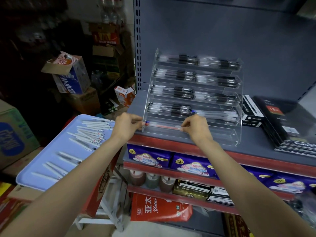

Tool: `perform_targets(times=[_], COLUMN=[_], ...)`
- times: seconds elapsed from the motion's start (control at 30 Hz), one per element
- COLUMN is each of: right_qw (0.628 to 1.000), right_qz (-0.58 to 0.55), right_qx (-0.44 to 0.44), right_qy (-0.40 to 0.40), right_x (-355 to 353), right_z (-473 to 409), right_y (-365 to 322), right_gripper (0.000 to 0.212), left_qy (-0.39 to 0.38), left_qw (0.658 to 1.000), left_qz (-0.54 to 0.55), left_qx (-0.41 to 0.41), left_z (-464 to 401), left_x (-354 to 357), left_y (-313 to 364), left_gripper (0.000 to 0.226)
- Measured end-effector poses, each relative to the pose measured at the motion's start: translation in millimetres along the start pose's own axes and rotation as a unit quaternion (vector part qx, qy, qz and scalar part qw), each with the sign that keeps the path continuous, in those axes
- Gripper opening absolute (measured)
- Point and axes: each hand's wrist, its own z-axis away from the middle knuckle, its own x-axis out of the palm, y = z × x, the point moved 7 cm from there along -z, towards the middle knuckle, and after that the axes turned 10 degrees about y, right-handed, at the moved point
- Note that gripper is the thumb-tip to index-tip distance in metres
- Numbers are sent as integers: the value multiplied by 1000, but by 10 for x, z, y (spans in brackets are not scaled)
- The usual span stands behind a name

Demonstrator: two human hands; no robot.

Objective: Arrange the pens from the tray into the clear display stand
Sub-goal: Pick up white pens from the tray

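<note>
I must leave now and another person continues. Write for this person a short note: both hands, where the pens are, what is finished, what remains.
Left hand and right hand each pinch one end of a single pen, held level at the lowest tier of the clear display stand on the grey shelf.
Done: the four upper tiers already hold pens.
Left: set this pen into the lowest tier, then move over the many white pens lying on the blue tray to the left.
</note>
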Motion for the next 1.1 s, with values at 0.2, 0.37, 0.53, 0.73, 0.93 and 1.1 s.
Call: perform_targets(times=[0.2,0.37,0.53,0.73,0.93,1.1], right_qw=[999,995,993,996,998,999], right_qz=[41,68,97,3,25,35], right_qx=[-3,-12,52,86,55,15], right_qy=[-6,69,41,26,-11,-11], right_x=[13,-37,129,224,287,311], right_z=[23,122,123,68,23,-9], right_y=[-15,-270,-366,-350,-409,-478], right_gripper=[10,18,11,9,12,19], left_qy=[-2,8,-2,-80,-75,-62], left_qw=[1000,998,999,993,995,996], left_qz=[24,16,-8,20,36,54], left_qx=[9,54,53,81,58,42], left_z=[63,113,92,-77,-161,-166], left_x=[-45,-361,-598,-244,-54,-22], left_y=[39,-76,-414,-135,-92,-60], left_gripper=[30,30,27,35,41,41])
